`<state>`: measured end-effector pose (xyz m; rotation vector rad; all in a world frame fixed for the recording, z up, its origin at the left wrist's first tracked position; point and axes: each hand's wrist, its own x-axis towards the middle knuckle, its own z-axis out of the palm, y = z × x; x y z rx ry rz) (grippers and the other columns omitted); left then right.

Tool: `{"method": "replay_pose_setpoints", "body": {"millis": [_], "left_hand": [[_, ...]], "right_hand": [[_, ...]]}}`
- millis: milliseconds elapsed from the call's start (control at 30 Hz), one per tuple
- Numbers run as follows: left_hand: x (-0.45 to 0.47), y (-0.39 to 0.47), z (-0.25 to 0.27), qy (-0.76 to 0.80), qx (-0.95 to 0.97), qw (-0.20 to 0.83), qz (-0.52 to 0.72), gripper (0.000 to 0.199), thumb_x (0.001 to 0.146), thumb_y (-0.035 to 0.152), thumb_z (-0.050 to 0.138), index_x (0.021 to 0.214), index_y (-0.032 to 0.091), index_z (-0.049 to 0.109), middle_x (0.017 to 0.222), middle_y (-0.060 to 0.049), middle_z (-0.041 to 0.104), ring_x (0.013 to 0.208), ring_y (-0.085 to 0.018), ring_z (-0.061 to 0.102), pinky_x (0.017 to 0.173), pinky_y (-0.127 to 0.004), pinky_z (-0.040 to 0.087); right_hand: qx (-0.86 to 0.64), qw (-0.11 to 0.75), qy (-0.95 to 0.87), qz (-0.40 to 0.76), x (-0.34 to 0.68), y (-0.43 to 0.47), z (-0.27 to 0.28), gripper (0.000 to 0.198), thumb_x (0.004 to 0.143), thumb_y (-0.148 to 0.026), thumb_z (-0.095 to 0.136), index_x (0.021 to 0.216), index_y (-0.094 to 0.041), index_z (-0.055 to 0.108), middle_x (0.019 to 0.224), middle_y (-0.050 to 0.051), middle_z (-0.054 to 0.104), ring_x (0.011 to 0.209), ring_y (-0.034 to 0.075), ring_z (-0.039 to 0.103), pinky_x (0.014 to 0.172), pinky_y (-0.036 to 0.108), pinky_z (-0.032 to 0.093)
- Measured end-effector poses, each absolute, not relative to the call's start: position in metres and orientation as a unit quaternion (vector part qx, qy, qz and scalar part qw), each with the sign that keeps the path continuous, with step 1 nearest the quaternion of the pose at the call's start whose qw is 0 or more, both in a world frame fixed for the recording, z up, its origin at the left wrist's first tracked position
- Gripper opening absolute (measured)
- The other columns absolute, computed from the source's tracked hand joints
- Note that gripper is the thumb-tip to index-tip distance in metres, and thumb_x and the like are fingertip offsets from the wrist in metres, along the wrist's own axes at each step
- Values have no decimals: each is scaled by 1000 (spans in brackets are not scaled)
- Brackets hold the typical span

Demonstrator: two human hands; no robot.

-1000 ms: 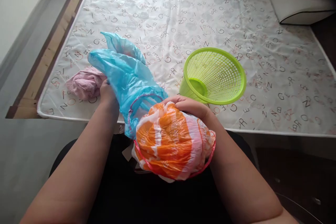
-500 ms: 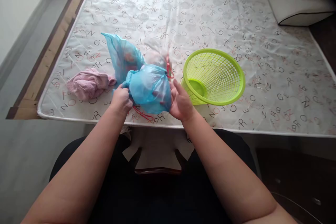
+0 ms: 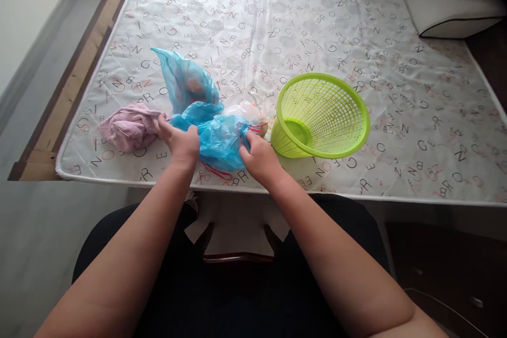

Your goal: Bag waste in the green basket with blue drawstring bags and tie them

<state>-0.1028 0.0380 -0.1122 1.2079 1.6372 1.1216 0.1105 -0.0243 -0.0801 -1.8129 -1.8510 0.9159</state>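
Observation:
A crumpled blue plastic bag [image 3: 222, 140] with red drawstrings lies near the front edge of the mattress. My right hand [image 3: 263, 161] pinches its right end by a red string [image 3: 257, 128]. At the bag's left end is my left hand [image 3: 180, 142], thumb and fingers apart, with blue plastic just beyond them; its fingertips reach beside a pink cloth [image 3: 130, 128]. Behind, another blue bag part [image 3: 190, 82] stands up in a peak, reddish shapes showing through; whether it joins the front bag I cannot tell. A clear plastic bag [image 3: 249, 111] lies behind my right hand, its contents unclear.
A green mesh basket [image 3: 322, 154] leans tilted to the right of the bags. The letter-printed mattress [image 3: 396, 90] spreads under everything. A white cushioned block [image 3: 443, 5] sits at the far right corner, and a wooden edge [image 3: 85, 71] runs along the left.
The puffed front bag has sunk flatter onto the mattress. My left hand has loosened and spread towards the pink cloth. My right hand has turned over and closed on the bag's end.

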Motion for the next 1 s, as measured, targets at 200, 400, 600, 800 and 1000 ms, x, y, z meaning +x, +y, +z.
{"method": "replay_pose_setpoints", "body": {"millis": [200,400,600,800,1000], "left_hand": [[-77,21,-93,573,636,332,395,44,88,34,78,129,23,70,142,-12,67,145,-34,54,125,-47,40],[-79,21,-118,509,675,520,125,30,87,47,78,109,27,84,113,-9,81,108,-34,74,100,-41,54],[-86,24,-118,515,697,498,38,20,83,42,74,91,27,84,93,-7,81,90,-33,72,90,-40,54],[-79,34,-105,544,637,478,263,17,91,31,67,84,22,79,89,-6,77,90,-26,68,91,-35,54],[-87,42,-101,555,460,505,474,7,91,29,76,89,22,77,90,-4,72,86,-19,64,84,-29,54]], "right_hand": [[-530,78,-791,297,98,-37,-77,33,103,-23,47,126,-20,71,138,14,69,118,28,67,99,39,54],[-469,-21,-817,335,94,-40,-85,36,102,-30,57,129,-13,74,147,23,66,142,37,56,117,56,46],[-492,14,-801,341,98,-37,-86,37,106,-25,43,101,-20,80,124,13,78,130,31,64,131,67,19],[-669,54,-695,260,102,-28,-103,50,110,-36,44,153,-15,56,148,23,62,135,37,61,123,66,36],[-720,0,-618,316,114,-21,-110,81,108,-49,53,176,-22,18,136,26,66,117,41,72,100,56,55]]}}
